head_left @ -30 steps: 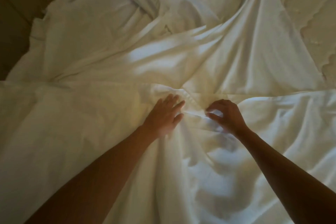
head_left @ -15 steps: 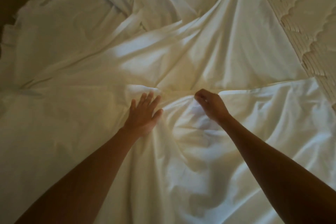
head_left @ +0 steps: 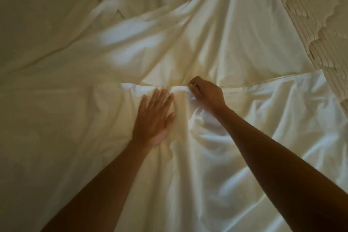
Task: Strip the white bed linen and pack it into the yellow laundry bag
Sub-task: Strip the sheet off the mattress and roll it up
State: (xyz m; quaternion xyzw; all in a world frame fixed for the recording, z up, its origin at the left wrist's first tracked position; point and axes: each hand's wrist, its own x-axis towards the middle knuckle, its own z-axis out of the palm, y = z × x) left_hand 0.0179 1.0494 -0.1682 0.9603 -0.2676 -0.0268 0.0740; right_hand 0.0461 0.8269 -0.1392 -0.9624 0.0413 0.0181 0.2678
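Observation:
White bed linen lies rumpled across the whole bed, with a folded edge running left to right through the middle. My left hand lies flat on the sheet just below that edge, fingers straight and spread. My right hand is curled at the edge beside it and pinches a bunch of the white fabric. The yellow laundry bag is not in view.
Bare quilted mattress with a scalloped pattern shows at the upper right, where the linen has come off. More creased white sheet covers the upper left.
My left hand has flattened on the sheet. My right hand's pinch on the folded edge has tightened. The view has shifted so the dark floor at the left is gone.

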